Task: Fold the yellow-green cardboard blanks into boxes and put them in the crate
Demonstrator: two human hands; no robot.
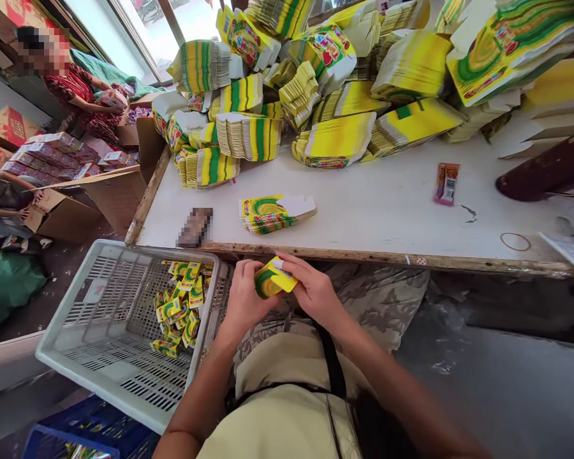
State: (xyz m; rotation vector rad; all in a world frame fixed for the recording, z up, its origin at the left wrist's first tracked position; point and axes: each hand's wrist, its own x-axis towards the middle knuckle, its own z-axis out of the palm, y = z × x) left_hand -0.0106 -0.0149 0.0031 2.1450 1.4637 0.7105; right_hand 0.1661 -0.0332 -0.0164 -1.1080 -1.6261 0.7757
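Table (382,210) white, wood-edged; yellow cartons (342,137) heaped; window (119,32) beyond; crate (48,347) alongside.

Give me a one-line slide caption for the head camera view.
Both hands hold a yellow-green carton beside a grey crate of similar small packs.

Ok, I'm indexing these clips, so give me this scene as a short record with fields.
Left hand: holds a yellow-green carton
Right hand: fingers on the same carton
White table: small stack of flat cartons, packet, rubber band
Table back: yellow-green bundles
Crate at left: small yellow-green packs
Nearby: two people beside cardboard boxes
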